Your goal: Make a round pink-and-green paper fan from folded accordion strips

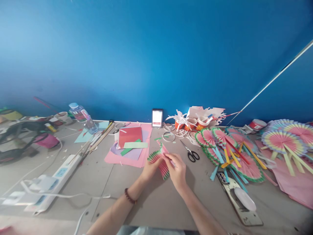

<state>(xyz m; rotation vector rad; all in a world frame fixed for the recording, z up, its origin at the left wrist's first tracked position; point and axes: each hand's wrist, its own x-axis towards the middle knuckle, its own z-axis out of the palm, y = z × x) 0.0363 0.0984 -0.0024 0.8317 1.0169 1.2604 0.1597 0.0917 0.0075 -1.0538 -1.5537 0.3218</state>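
I find the pleated pink paper [164,170] over the middle of the bench [156,204], pinched by both the left hand [151,169] and the right hand [177,169]. It bends; I record no single long axis. Coloured sheets [133,135] crowd the far left, scissors [191,154] the right.

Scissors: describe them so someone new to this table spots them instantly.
Under the blue wall runs a grey table; near its middle, the right hand grips pink pleated paper. Beyond that hand, to its right, lie the scissors, blades pointing toward the wall. Black and looped at the handle end, they stand apart from the pink pleated fans farther right.
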